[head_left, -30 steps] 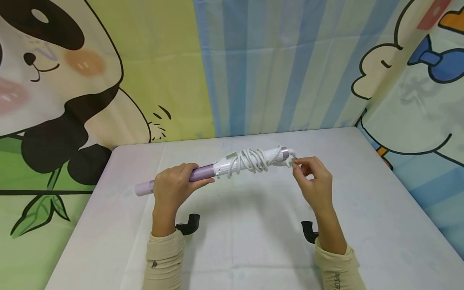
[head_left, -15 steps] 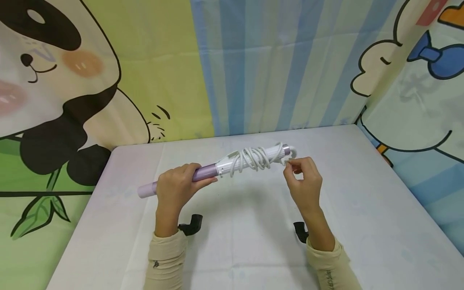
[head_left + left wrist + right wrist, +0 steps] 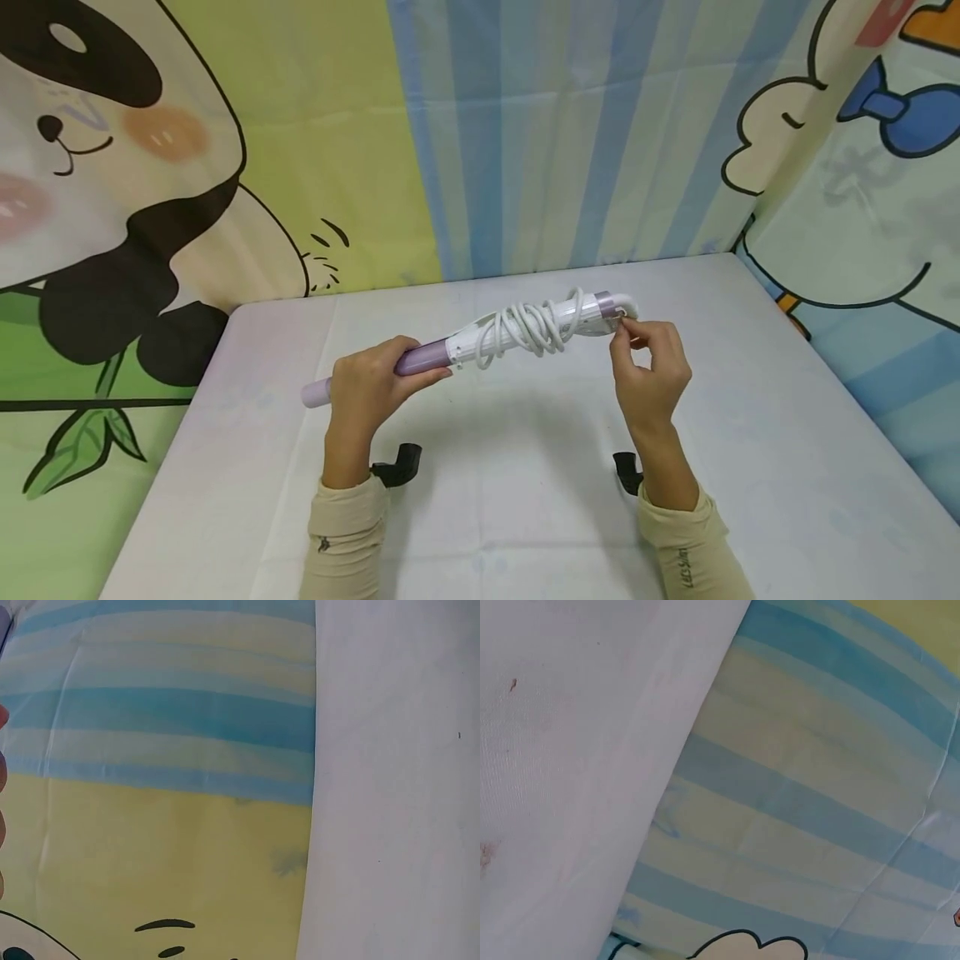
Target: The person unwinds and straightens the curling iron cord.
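Note:
A curling iron (image 3: 480, 342) with a lilac barrel and white handle is held above the white table (image 3: 525, 492) in the head view. A white cord (image 3: 534, 327) is wound in several loops round its handle. My left hand (image 3: 365, 389) grips the lilac barrel. My right hand (image 3: 649, 360) pinches the cord's end at the handle's right tip (image 3: 621, 310). The wrist views show only table cloth and the backdrop, with a sliver of fingers (image 3: 2, 780) at the left wrist view's edge.
A cartoon backdrop with a panda (image 3: 97, 192) and blue stripes (image 3: 555, 133) stands close behind the table. Another cartoon cloth (image 3: 862, 208) walls the right side. Black wrist mounts (image 3: 397, 464) show under both forearms.
The right hand moved left along the handle's end, then back right to the tip, still pinching the cord. The curling iron shifted slightly right and tilted a little; the left grip is unchanged.

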### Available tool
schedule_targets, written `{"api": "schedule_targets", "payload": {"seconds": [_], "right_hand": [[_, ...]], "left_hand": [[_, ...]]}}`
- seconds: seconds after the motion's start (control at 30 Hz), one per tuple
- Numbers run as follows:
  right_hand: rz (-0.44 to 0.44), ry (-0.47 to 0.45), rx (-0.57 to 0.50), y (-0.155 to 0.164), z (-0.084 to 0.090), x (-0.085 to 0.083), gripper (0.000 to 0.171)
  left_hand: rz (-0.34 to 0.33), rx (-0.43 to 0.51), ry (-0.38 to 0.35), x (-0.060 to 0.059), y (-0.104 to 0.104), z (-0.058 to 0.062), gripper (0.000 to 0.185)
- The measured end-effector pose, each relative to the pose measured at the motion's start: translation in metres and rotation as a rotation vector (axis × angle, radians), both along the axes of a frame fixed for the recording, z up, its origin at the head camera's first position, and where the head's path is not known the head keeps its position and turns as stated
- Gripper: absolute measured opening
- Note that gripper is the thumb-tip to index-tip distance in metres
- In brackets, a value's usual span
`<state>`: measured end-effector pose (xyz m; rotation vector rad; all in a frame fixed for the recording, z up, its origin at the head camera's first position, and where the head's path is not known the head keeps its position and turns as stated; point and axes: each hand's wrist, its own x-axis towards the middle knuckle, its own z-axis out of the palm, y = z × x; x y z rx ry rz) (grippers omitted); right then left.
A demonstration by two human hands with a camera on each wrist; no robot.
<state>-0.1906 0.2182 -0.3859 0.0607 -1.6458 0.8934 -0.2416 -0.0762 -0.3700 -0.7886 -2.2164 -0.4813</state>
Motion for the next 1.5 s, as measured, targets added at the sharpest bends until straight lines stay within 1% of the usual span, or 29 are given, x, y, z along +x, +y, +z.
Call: {"api": "schedule_targets", "payload": {"seconds": [0.13,0.2,0.3,0.37,0.43,0.5,0.63,0.67,0.73,0.8,0.83,0.9,0.97,1.07,1.17,1.3,1.4,1.5], "right_hand": [[-0.041,0.091,0.037,-0.002,-0.002,-0.002,0.007],[-0.059,0.132,0.031,-0.001,-0.002,-0.003,0.007],[-0.07,0.187,-0.027,0.002,-0.002,-0.003,0.006],[-0.013,0.194,-0.1,0.007,-0.001,-0.002,0.008],[0.098,0.165,-0.186,0.011,-0.001,-0.001,0.011],[0.242,0.098,-0.277,0.015,-0.001,0.001,0.016],[0.54,-0.153,-0.377,0.023,-0.003,0.005,0.037],[0.612,-0.216,-0.379,0.025,-0.003,0.005,0.041],[0.751,-0.314,-0.381,0.029,-0.002,0.006,0.048],[0.875,-0.357,-0.372,0.034,-0.002,0.007,0.053],[0.931,-0.358,-0.357,0.036,-0.002,0.007,0.054],[1.02,-0.348,-0.309,0.041,-0.002,0.007,0.052],[1.076,-0.337,-0.25,0.046,-0.003,0.006,0.047],[1.097,-0.327,-0.181,0.05,-0.003,0.007,0.041],[1.05,-0.341,-0.147,0.052,-0.003,0.009,0.04],[0.988,-0.38,-0.135,0.054,-0.003,0.012,0.038],[0.998,-0.405,-0.144,0.055,-0.002,0.013,0.035],[1.028,-0.413,-0.158,0.056,-0.001,0.012,0.033]], "left_hand": [[0.024,-0.005,-0.014,0.0,-0.004,-0.002,0.074],[0.029,-0.006,-0.011,0.0,-0.005,-0.002,0.074],[0.026,0.0,-0.003,0.0,-0.007,-0.001,0.072],[0.022,0.004,0.004,0.0,-0.007,-0.001,0.072],[0.013,0.008,0.004,0.0,-0.007,0.0,0.072],[0.001,0.011,0.002,0.0,-0.007,0.0,0.073],[-0.031,0.025,-0.011,0.0,-0.006,0.0,0.072],[-0.037,0.029,-0.014,0.0,-0.006,0.0,0.072],[-0.045,0.033,-0.022,0.001,-0.007,0.0,0.071],[-0.052,0.036,-0.027,0.001,-0.008,0.001,0.069],[-0.053,0.037,-0.029,0.001,-0.009,0.001,0.068],[-0.053,0.037,-0.034,0.001,-0.009,0.001,0.068],[-0.055,0.038,-0.036,0.001,-0.01,0.001,0.068],[-0.06,0.035,-0.044,0.001,-0.008,0.001,0.068],[-0.068,0.031,-0.056,0.002,-0.008,0.001,0.069],[-0.077,0.029,-0.063,0.002,-0.007,0.002,0.068],[-0.084,0.027,-0.063,0.002,-0.007,0.002,0.067],[-0.085,0.023,-0.068,0.002,-0.007,0.002,0.066]]}}
